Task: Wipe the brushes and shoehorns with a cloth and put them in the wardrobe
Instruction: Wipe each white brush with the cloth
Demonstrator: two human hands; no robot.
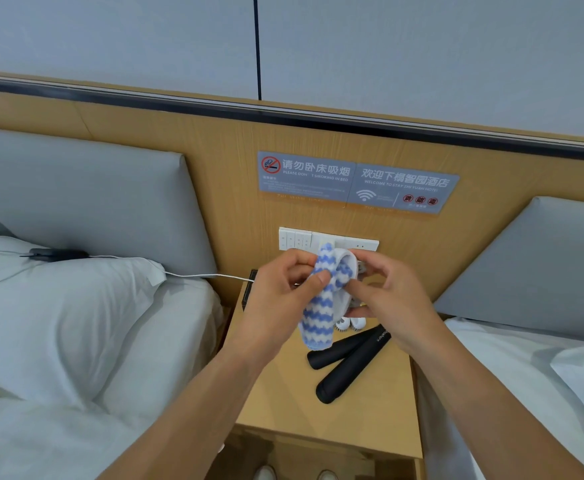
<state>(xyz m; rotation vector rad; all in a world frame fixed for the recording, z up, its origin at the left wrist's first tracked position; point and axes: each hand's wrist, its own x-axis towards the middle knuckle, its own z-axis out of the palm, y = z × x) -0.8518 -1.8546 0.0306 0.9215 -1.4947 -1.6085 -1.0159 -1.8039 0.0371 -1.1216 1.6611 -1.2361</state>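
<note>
A light wooden nightstand (370,420) stands between 2 beds. On its top lie 2 black shoehorns (347,358), side by side and touching, pointing toward the near left. Just behind them sit 2 small white brushes (350,323), close together, partly hidden.

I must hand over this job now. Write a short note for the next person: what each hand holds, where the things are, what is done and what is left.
Left hand: grips the blue-and-white striped cloth, pressing it on a white brush.
Right hand: holds that white brush from the other side.
On the nightstand: two black shoehorns, lying crossed, and two more small white brushes just behind them.
Done: nothing shows as put away; wiping of one brush is under way.
Left: finish this brush, wipe the other brushes and both shoehorns, carry all to the wardrobe, which is not in view.
</note>
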